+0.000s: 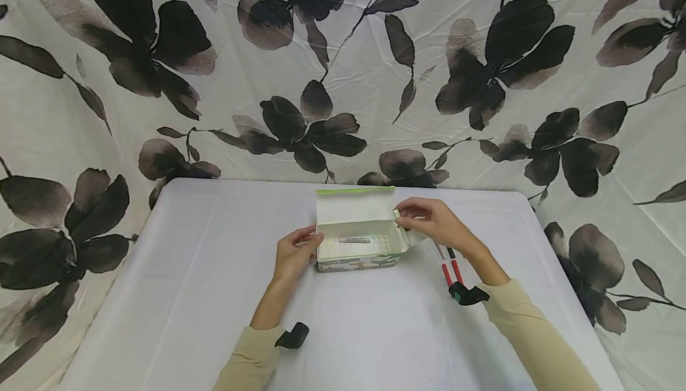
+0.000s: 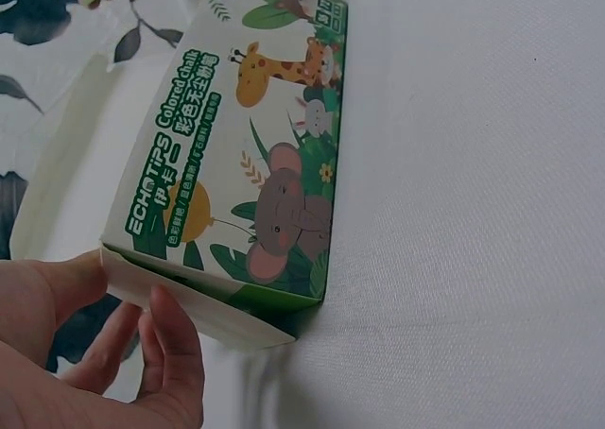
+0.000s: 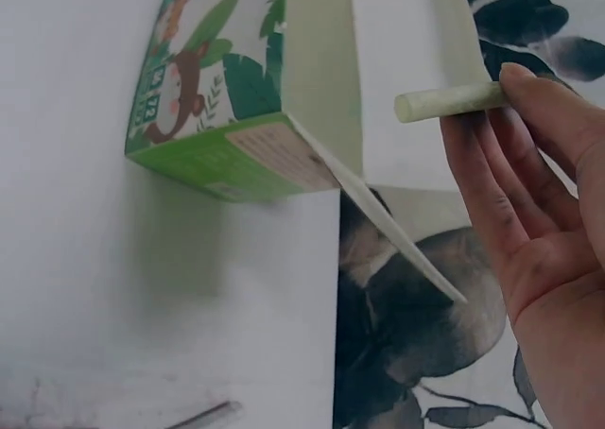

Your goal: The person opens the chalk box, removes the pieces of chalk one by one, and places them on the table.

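An open colored chalk box (image 1: 358,262), printed with cartoon animals, lies on the table with its lid (image 1: 355,205) raised toward the back. At the box's left end, my left hand (image 1: 296,252) pinches the end flap (image 2: 203,306) between thumb and fingers. Over the right end, my right hand (image 1: 431,219) holds a pale yellow-green chalk stick (image 3: 449,101) between thumb and fingertips. The chalk is above the box's opening edge, beside the folded-out right flap (image 3: 378,221). Part of the box's inside shows in the head view.
Two slim red-handled tools (image 1: 451,273) lie on the table just right of the box, partly under my right forearm. A white cloth covers the table (image 1: 214,296). Behind it hangs a white curtain with dark flowers (image 1: 300,129).
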The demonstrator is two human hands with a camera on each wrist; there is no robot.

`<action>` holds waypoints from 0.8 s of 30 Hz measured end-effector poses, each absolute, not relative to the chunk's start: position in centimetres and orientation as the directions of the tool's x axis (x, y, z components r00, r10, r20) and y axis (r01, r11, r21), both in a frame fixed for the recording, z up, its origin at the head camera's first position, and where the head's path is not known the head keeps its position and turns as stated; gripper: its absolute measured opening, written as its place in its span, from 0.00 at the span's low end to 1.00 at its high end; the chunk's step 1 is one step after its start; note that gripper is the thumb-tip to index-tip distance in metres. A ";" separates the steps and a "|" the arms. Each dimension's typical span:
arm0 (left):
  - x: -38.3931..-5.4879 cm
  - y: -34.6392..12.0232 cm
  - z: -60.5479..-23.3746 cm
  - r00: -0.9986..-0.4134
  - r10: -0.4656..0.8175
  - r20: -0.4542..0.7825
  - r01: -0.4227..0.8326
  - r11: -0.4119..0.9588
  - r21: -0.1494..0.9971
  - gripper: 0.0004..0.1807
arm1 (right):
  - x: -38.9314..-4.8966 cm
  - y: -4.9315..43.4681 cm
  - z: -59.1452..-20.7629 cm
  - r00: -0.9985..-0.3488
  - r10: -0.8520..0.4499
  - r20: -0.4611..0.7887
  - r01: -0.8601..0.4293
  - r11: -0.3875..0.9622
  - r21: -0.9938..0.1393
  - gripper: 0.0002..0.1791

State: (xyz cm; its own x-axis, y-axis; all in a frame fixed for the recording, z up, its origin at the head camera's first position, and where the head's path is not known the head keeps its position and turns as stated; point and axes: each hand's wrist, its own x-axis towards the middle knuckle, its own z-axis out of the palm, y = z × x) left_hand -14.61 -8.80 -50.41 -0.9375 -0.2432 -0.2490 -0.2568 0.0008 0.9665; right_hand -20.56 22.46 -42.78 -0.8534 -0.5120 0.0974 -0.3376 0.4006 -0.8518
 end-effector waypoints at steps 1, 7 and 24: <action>-14.6 -8.8 -50.4 -0.937 -0.243 -0.249 -0.257 0.001 0.966 0.23 | -20.5 22.8 -42.7 -0.857 -0.507 0.095 -0.334 0.405 -0.851 0.16; -14.6 -8.8 -50.4 -0.936 -0.243 -0.254 -0.263 0.003 0.965 0.22 | -19.9 24.7 -42.4 -0.874 -0.481 0.073 -0.298 0.410 -0.862 0.16; -14.6 -8.9 -50.6 -0.936 -0.238 -0.258 -0.268 0.010 0.963 0.22 | -18.4 29.8 -44.0 -0.929 -0.369 0.031 -0.214 0.466 -0.858 0.19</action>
